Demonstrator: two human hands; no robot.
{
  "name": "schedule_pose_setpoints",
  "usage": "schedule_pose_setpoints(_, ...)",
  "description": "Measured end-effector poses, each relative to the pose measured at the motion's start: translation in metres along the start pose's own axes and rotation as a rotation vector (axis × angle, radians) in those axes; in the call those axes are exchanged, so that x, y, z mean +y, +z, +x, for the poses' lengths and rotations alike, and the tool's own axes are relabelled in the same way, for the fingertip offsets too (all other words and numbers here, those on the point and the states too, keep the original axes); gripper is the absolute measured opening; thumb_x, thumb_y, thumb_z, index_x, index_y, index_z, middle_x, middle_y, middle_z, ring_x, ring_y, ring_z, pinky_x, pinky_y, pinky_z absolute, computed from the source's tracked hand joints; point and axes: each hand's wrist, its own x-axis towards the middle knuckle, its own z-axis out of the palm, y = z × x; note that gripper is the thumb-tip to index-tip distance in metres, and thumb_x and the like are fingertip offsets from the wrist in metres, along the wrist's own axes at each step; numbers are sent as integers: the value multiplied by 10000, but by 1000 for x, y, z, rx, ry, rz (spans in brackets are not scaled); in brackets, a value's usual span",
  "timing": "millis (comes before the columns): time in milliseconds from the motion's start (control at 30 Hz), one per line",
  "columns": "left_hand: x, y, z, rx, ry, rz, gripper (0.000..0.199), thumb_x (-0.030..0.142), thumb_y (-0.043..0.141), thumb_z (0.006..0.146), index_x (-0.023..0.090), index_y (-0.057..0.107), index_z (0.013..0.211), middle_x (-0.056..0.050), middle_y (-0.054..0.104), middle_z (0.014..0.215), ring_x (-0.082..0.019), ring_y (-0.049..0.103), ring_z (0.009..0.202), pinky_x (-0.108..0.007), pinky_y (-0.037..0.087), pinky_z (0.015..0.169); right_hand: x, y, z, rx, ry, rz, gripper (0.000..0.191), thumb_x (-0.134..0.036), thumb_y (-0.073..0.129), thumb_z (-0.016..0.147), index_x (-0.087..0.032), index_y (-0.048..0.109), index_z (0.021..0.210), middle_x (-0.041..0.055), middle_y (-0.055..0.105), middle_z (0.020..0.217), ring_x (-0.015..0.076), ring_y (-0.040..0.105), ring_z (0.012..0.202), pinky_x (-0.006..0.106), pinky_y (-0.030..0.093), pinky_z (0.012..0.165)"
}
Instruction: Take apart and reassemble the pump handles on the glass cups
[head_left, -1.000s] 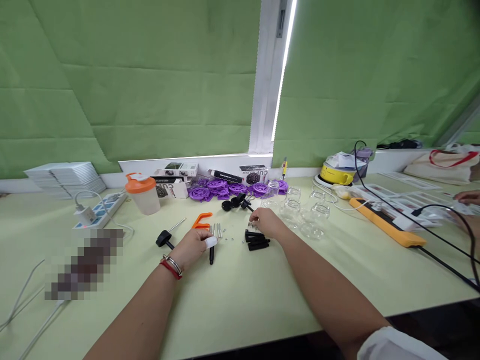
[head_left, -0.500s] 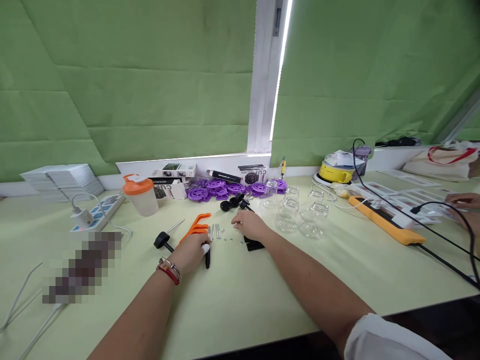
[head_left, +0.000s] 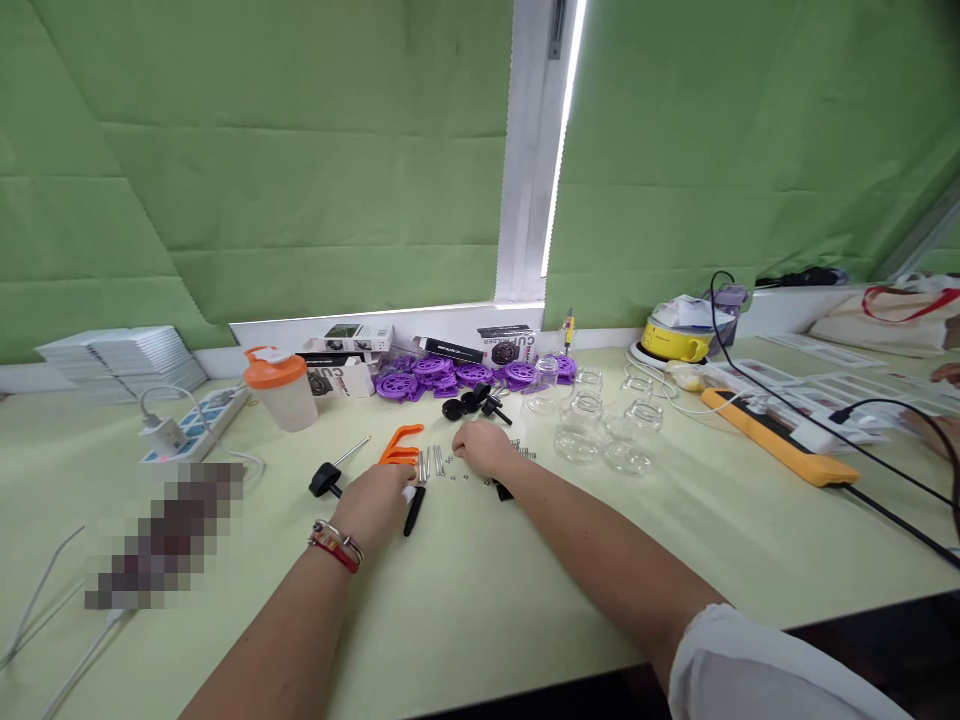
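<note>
1. Our left hand showed mostly its back, and it hid part of the orange handles just beyond the fingertips.
2. Its fingers were curled; we could not tell whether they pressed together or held anything. A black handle lay tilted just beside the thumb.
3. Our right hand pointed its bunched fingertips down near the small metal nuts; we could not tell whether it pinched 1.
4. That hand and wrist covered most of a black piece, leaving only an end visible.
5. Metal pins lay between our 2 hands, and coil springs lay partly hidden beyond the right wrist.
6. Another person's hand was cut off at the right edge.
</note>
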Motion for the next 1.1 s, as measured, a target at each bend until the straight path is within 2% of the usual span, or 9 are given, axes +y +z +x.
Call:
schedule_pose_setpoints(100, 12, -3, 0, -28, -62, 247, 168, 232, 503, 746, 261, 663, 785, -46, 640, 674, -246, 586, 638, -293, 337, 569, 3, 4, 3, 2, 4, 14, 155, -156, 589, 789, -196, 728, 846, 63, 705, 860, 177, 614, 811, 236, 394, 650)
schedule_pose_setpoints(167, 18, -4, 0, -1, -49, 301, 226, 228, 465, 777, 259, 662, 882, -52, 667, 756, -252, 598, 696, -291, 337, 572, 4, 5, 5, 7, 4, 28, 124, -162, 611, 779, -180, 722, 831, 78, 703, 874, 183, 616, 816, 239, 397, 655)
schedule_pose_setpoints(267, 25, 1, -1, 65, 44, 300, 271, 222, 427, 814, 239, 643, 977, -62, 674, 886, -249, 605, 796, -298, 367, 603, 7, 0, 6, 27, -2, 70, 67, -167, 641, 756, -169, 706, 772, 73, 700, 868, 182, 613, 813, 239, 394, 660)
schedule_pose_setpoints(367, 33, 11, -5, 73, 168, 272, 281, 229, 419, 839, 216, 626, 1029, -74, 654, 954, -238, 599, 855, -312, 412, 676, 15, -13, -1, 87, -7, 140, 90, -201, 596, 802, -186, 684, 800, 39, 693, 876, 157, 601, 824, 232, 398, 687)
schedule_pose_setpoints(467, 49, 24, -10, -13, 282, 253, 281, 217, 409, 854, 207, 623, 1035, -88, 623, 996, -228, 591, 869, -320, 435, 708, 30, -24, -16, 149, 6, 217, 146, -235, 523, 848, -183, 659, 865, 27, 674, 852, 132, 583, 777, 222, 407, 665)
schedule_pose_setpoints(600, 75, 45, -10, -187, 408, 322, 248, 199, 438, 827, 204, 615, 1001, -96, 583, 1055, -230, 591, 851, -322, 447, 659, 51, -26, -42, 226, 87, 474, 125, -231, 540, 788, -161, 644, 795, 6, 616, 695, 121, 526, 637, 221, 393, 576)
schedule_pose_setpoints(700, 86, 60, -2, -217, 445, 406, 238, 177, 447, 810, 197, 602, 990, -94, 577, 1048, -235, 584, 888, -317, 457, 653, 59, -24, -53, 283, 132, 637, 125, -245, 548, 753, -154, 634, 747, -4, 582, 654, 119, 493, 619, 231, 390, 578)
schedule_pose_setpoints(867, 88, 73, 7, -231, 398, 473, 223, 196, 415, 832, 188, 614, 932, -85, 592, 998, -237, 579, 900, -329, 474, 660, 63, -25, -56, 309, 157, 733, 130, -264, 564, 717, -153, 631, 716, -8, 560, 637, 118, 460, 611, 245, 375, 576)
schedule_pose_setpoints(1100, 81, 61, -7, -260, 402, 392, 179, 175, 455, 791, 192, 585, 913, -75, 596, 999, -231, 547, 948, -337, 458, 757, 66, -22, -55, 292, 161, 787, 121, -258, 570, 704, -150, 624, 711, -11, 550, 626, 114, 449, 604, 247, 365, 579)
